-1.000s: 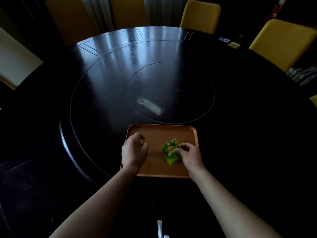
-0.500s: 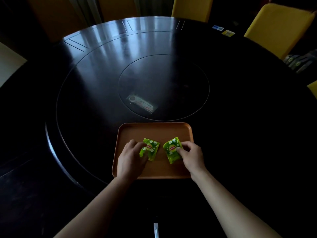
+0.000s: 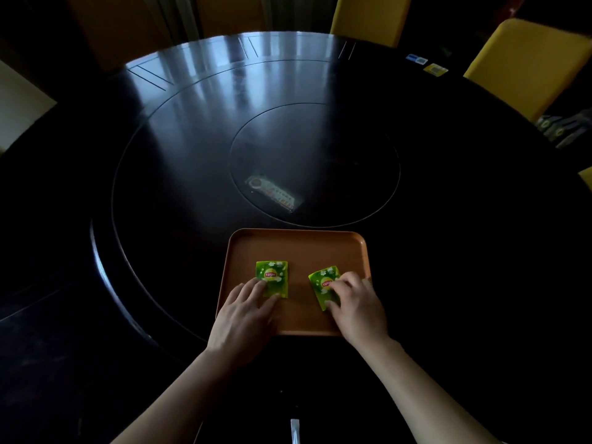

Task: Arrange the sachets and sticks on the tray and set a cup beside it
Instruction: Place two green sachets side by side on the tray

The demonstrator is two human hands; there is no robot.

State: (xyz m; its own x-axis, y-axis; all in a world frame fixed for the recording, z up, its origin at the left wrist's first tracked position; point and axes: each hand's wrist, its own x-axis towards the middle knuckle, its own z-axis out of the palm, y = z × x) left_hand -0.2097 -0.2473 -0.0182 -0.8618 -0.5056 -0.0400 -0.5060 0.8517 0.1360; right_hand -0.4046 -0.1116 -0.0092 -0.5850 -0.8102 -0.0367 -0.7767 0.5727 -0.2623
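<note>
Left hand (image 3: 245,310) lies flat, fingers spread, fingertips pressing a glossy green square sachet (image 3: 272,278); right hand (image 3: 357,304) curls its fingers onto a second, tilted sachet (image 3: 322,285). Both sachets lie apart on the smooth, rounded-corner orange tray (image 3: 296,243) at the dark round surface's (image 3: 192,129) near edge.

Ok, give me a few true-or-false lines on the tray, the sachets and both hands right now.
1. Two green sachets lie on the tray. True: left sachet, right sachet.
2. The left hand is off the tray. False: its fingers rest on the left sachet.
3. The right hand touches the right sachet. True.
4. The sachets overlap. False: bare tray shows between them.
5. A cup stands beside the tray. False: no cup is in view.
</note>
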